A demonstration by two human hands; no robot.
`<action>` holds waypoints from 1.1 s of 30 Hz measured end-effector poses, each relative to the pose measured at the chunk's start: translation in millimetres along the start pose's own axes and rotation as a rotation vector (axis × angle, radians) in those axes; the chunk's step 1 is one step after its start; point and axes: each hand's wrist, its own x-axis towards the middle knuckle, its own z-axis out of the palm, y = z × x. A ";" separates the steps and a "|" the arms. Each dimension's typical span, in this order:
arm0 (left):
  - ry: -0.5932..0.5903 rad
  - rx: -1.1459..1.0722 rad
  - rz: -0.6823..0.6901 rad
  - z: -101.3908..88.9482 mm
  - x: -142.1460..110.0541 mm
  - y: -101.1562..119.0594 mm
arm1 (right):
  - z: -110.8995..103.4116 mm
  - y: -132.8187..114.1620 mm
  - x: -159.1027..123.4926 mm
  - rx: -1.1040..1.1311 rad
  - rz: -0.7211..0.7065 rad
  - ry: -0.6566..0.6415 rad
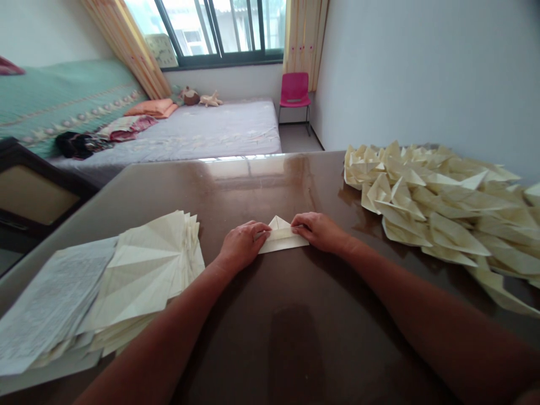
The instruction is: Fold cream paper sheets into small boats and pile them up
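Observation:
A sheet of cream paper [283,242], folded to a peak at its far side with a flat band along the near side, lies on the brown table in front of me. My left hand [243,243] pinches its left end between thumb and fingers. At the right end, my right hand [317,230] grips the paper in the same way, fingertips on the folded band. The paper's outer corners are partly hidden under my fingers.
To the left lies a stack of creased cream sheets [143,264] beside printed pages [59,298]. Many folded paper pieces [434,197] are heaped at the right. Past the glossy brown table [253,191] are a bed [228,126] and a pink chair [295,90].

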 end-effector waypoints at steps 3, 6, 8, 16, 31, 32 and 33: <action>0.023 0.109 -0.015 3.3 -2.5 4.3 | 1.9 -6.5 -1.6 -0.114 0.027 0.038; 0.093 0.255 0.020 3.7 -5.8 11.0 | 2.1 -9.9 -2.1 -0.173 0.041 0.024; 0.170 0.338 0.125 3.0 -8.7 17.2 | 1.5 -11.4 -2.4 -0.193 0.056 0.015; -0.013 0.412 0.337 8.3 -17.5 35.9 | 3.0 -10.2 -1.9 -0.201 0.097 0.007; -0.037 0.558 0.306 5.2 -19.6 43.1 | 1.3 -66.3 -32.3 -0.571 -0.090 -0.086; -0.032 0.574 0.306 6.4 -20.6 44.3 | 1.1 -66.7 -33.2 -0.587 -0.075 -0.104; -0.028 0.592 0.305 7.7 -21.8 45.7 | 0.6 -66.5 -33.6 -0.601 -0.056 -0.118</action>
